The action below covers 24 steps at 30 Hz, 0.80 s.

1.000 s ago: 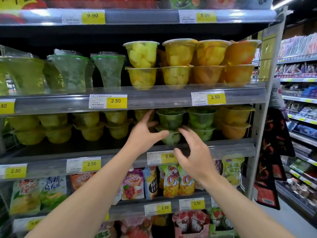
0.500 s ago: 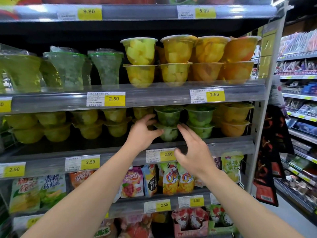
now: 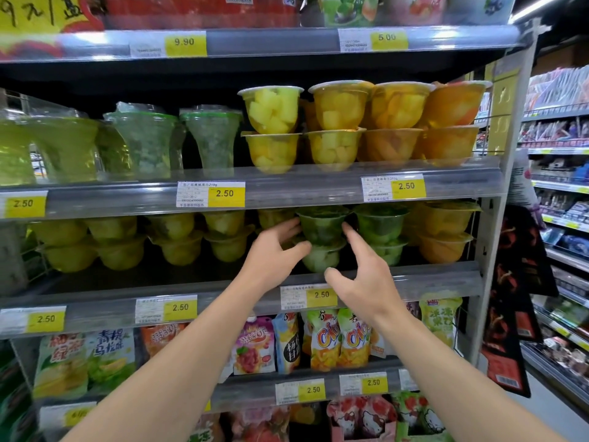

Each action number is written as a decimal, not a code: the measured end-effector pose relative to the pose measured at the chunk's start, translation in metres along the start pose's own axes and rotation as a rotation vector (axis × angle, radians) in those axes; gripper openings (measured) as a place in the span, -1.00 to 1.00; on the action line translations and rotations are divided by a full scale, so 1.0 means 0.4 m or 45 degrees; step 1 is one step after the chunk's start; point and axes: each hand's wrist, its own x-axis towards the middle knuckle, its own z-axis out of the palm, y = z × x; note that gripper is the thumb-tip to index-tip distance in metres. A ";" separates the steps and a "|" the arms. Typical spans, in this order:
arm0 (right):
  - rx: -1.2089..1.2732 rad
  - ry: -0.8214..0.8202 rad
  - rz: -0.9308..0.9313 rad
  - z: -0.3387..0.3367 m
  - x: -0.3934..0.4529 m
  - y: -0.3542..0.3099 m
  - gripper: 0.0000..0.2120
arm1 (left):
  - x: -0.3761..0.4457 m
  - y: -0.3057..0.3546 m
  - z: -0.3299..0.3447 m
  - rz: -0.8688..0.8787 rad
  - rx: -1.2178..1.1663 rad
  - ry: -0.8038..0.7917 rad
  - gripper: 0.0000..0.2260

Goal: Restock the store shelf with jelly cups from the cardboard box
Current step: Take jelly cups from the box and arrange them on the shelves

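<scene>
Two green jelly cups stand stacked on the middle shelf [image 3: 430,280], the upper cup [image 3: 322,226] on the lower cup [image 3: 320,259]. My left hand [image 3: 274,256] touches the left side of the stack with straight fingers and thumb. My right hand [image 3: 360,282] is spread beside the right side, its forefinger near the upper cup and its thumb below the lower one. Neither hand grips a cup. The cardboard box is out of view.
A second green stack [image 3: 381,234] and orange cups [image 3: 444,234] stand to the right, yellow cups [image 3: 172,240] to the left. Above them is a shelf of yellow and orange fruit cups [image 3: 338,126]. Pouch packs [image 3: 334,339] hang below. An aisle with more shelves [image 3: 561,218] is on the right.
Both hands have stayed at the green stack. Their fingers have spread wider, and the right hand has eased off the lower cup.
</scene>
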 end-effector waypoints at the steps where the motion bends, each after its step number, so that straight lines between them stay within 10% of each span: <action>1: -0.001 -0.009 -0.002 0.001 0.001 -0.002 -0.25 | -0.001 -0.001 -0.003 -0.010 -0.022 0.010 -0.49; 18: -0.116 -0.034 -0.008 -0.009 -0.167 -0.006 -0.39 | -0.246 -0.021 -0.059 -0.024 0.002 0.169 -0.56; 24: -0.221 -0.369 0.158 0.095 -0.424 0.033 -0.40 | -0.504 -0.169 -0.046 -0.268 0.015 -0.057 -0.54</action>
